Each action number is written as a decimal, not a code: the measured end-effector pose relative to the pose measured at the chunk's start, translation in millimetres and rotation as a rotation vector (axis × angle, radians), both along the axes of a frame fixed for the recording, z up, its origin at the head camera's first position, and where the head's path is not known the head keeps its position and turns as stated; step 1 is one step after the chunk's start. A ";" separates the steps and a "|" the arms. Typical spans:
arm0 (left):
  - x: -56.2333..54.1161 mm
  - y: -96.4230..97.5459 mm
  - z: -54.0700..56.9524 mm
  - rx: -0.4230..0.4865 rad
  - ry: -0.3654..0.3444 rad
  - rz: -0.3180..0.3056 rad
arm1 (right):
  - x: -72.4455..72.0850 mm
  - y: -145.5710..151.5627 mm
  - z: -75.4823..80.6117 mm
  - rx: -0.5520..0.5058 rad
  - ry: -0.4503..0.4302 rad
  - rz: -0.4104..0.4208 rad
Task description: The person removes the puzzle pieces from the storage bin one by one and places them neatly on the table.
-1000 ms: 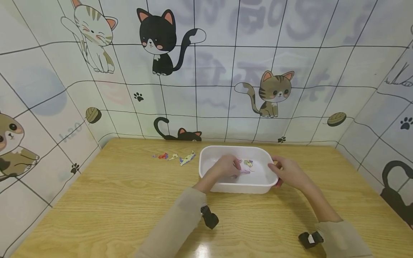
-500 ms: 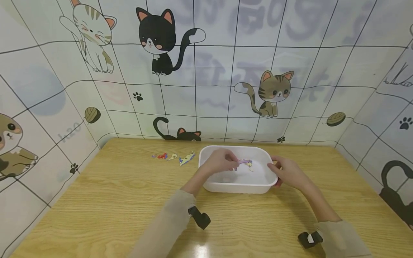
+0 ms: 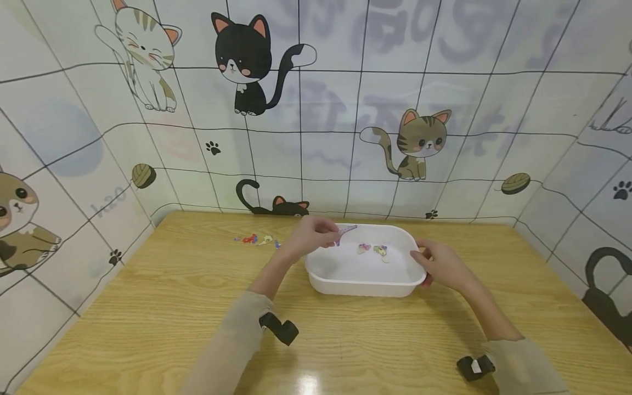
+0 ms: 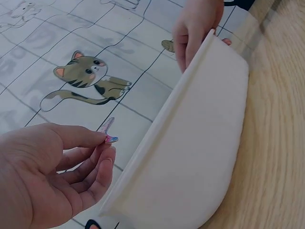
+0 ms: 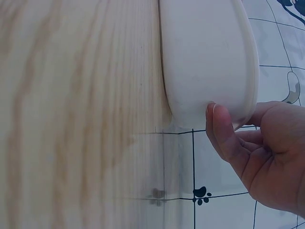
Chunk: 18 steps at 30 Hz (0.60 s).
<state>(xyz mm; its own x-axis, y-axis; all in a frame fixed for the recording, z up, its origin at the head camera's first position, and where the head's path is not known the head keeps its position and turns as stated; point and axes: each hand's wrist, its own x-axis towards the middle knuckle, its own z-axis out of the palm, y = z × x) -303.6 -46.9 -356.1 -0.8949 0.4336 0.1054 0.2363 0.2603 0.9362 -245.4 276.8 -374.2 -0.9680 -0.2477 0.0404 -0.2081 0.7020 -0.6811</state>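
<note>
My left hand [image 3: 307, 240] pinches a thin purple-and-pink figure piece [image 3: 348, 230] between thumb and fingertips, above the left side of a white plastic tub [image 3: 367, 288]. In the left wrist view the piece [image 4: 107, 126] looks small and flat, with a pink-and-blue part near the fingertips. What figure it depicts cannot be made out. My right hand [image 3: 441, 265] grips the tub's right end; the right wrist view shows fingers against the outer wall [image 5: 209, 62]. Inside the tub lie a small pink piece [image 3: 364, 248] and a yellow-and-purple piece [image 3: 381, 250], apart from each other.
Left of the tub, small pieces lie in a row on the wooden table [image 3: 173, 307]: a tiny purple one [image 3: 237, 239], a red one [image 3: 250, 238], a pale yellow one [image 3: 266, 240]. A larger piece is mostly hidden behind my left hand. A cat-patterned wall [image 3: 336, 159] stands behind.
My left hand has lifted the purple-and-pink piece from inside the tub and carried it left, up to the tub's left rim. My right hand stays on the tub's right end.
</note>
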 end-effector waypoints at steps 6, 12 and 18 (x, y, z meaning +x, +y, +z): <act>-1.9 -26.0 6.3 0.081 0.015 0.079 | 1.2 0.2 1.1 0.006 0.009 -0.003; -4.5 -59.6 2.5 0.095 0.004 0.163 | 1.1 -0.4 1.2 0.007 0.008 -0.010; -10.6 -92.5 -8.1 0.067 -0.023 0.253 | 1.6 -0.5 0.8 0.000 0.005 -0.008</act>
